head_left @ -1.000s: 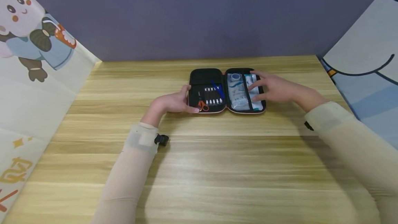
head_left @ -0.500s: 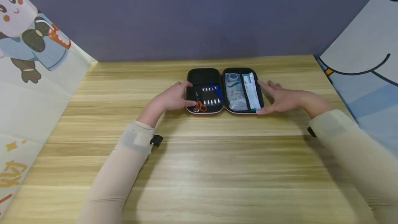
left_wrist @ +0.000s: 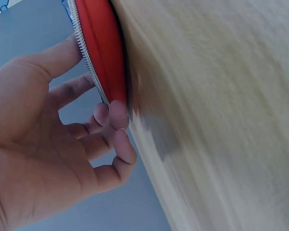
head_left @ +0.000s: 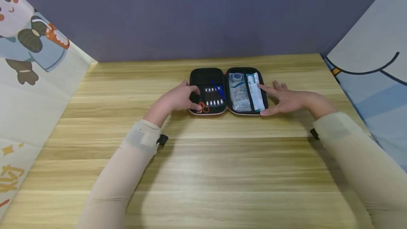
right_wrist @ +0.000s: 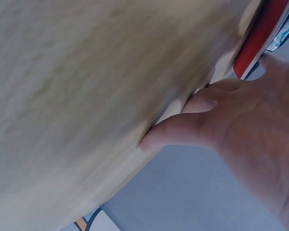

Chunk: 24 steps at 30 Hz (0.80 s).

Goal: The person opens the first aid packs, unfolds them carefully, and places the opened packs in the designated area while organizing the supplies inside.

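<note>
A small zip case with first-aid supplies lies unfolded on the table in the head view. Its left half holds orange-handled scissors, cotton swabs and blue tweezers. In the right half are a tape roll, clear bags and a white-and-teal packet behind a strap. My left hand reaches over the left rim, thumb and forefinger spread near the scissors; its other fingers bend loosely outside the red shell. My right hand is spread at the right rim, forefinger over the packet.
The wooden table ends at a dark blue back wall. Panels with cartoon prints stand at both sides. A small black device sits at the left cuff, another at the right.
My right hand has moved off the packets to the right rim, then its forefinger back over the packet's edge. The left thumb and forefinger have reached further into the case.
</note>
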### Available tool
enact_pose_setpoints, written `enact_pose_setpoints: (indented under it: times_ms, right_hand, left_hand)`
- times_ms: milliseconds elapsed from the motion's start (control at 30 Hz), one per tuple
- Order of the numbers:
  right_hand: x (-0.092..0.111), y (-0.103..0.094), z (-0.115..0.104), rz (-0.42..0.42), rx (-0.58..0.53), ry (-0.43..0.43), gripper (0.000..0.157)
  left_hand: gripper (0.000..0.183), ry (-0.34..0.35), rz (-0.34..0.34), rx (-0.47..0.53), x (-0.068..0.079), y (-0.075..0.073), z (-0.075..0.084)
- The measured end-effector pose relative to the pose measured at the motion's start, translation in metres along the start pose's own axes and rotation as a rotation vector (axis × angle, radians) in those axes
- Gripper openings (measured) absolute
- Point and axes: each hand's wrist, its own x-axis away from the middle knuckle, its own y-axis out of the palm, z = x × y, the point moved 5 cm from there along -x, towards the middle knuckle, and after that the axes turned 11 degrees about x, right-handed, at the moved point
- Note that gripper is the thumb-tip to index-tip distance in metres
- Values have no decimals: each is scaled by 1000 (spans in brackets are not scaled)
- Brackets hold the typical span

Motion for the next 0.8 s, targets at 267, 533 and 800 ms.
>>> enact_pose_setpoints:
  times_ms: [267,533,800]
  right_hand:
    - [0,1,1,-12,-3,6,120]
    - [0,2,0,-18,-8,18,122]
    - [-1,3,2,-17,-11,24,121]
  left_hand:
    - [44,21,16,-120,0,-2,2]
    - [35,48,173,-315,-10,-7,6]
    - [14,85,216,-344,-28,-15,14]
